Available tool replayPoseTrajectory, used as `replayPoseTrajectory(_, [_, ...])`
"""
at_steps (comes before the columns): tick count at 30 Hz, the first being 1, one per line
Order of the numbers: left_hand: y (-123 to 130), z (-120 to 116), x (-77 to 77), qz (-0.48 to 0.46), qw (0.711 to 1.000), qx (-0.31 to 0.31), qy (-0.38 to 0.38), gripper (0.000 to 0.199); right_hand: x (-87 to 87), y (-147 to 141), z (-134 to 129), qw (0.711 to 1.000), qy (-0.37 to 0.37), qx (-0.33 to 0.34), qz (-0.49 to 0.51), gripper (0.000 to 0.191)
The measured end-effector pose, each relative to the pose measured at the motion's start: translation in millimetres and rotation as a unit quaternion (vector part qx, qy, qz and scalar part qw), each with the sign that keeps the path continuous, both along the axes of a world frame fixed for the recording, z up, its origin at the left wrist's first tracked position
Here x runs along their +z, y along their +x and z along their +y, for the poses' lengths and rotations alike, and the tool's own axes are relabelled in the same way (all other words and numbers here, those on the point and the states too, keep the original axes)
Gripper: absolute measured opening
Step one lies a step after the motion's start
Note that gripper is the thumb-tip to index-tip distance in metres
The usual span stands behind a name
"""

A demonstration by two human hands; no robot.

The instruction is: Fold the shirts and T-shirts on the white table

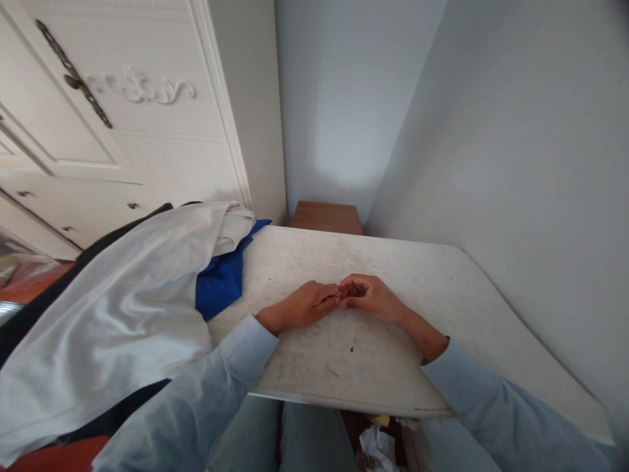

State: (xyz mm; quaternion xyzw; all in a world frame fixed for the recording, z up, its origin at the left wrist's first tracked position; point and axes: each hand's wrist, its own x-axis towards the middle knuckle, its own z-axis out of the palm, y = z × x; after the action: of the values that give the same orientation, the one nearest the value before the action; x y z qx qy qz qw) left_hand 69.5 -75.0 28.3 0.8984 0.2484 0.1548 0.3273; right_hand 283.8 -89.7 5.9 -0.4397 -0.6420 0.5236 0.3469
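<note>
1. Nearest the camera is my left sleeve (191, 400), light blue, its cuff stopping short of the wrist.
2. At far left, a white cloth (142, 288) lies heaped over dark fabric (115, 413), with a blue cloth (223, 278) poking out beside it on the worn white tabletop (413, 275). My left forearm is close to that heap — a backward sweep of the elbow could snag and drag it.
3. My left hand (302, 305) reaches in above the tabletop, thumb and fingertips pressed together. If a small item sits there, at the meeting of my two hands, my fingers hide it; I cannot tell what it is.
4. My right hand (376, 298) curls in to meet the left, fingertips drawn to the thumb around a small hollow. Uneven pressure or a twist could make anything that small slip out — and among the dark speck (352, 349) and other marks below, it would be hard to spot.
</note>
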Motion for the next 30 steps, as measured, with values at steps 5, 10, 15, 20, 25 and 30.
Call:
replayPoseTrajectory(5, [3, 2, -5.8, 0.020, 0.999, 0.000, 0.040, 0.034, 2.8, -1, -2, 1.000, 0.020, 0.003, -0.019, 0.024])
replayPoseTrajectory(10, [7, 2, -11.9, 0.072, 0.991, 0.014, 0.115, 0.026, 4.3, -2, -2, 0.997, 0.043, 0.002, -0.058, 0.021])
replayPoseTrajectory(15, [9, -2, -11.6, 0.089, 0.985, 0.034, 0.144, 0.022, 4.0, -1, 0, 0.997, 0.038, 0.013, -0.068, 0.022])
replayPoseTrajectory(20, [9, -3, -10.6, 0.094, 0.984, 0.042, 0.143, 0.022, 3.4, 1, 0, 0.998, 0.031, 0.024, -0.055, 0.025])
replayPoseTrajectory(25, [7, -2, -10.4, 0.075, 0.986, 0.063, 0.136, 0.022, 5.0, 3, -1, 0.997, 0.038, 0.023, -0.057, 0.023])
replayPoseTrajectory(30, [3, -1, -7.2, 0.062, 0.984, 0.107, 0.124, 0.016, 3.7, 6, 0, 0.992, 0.102, 0.023, -0.076, 0.012])
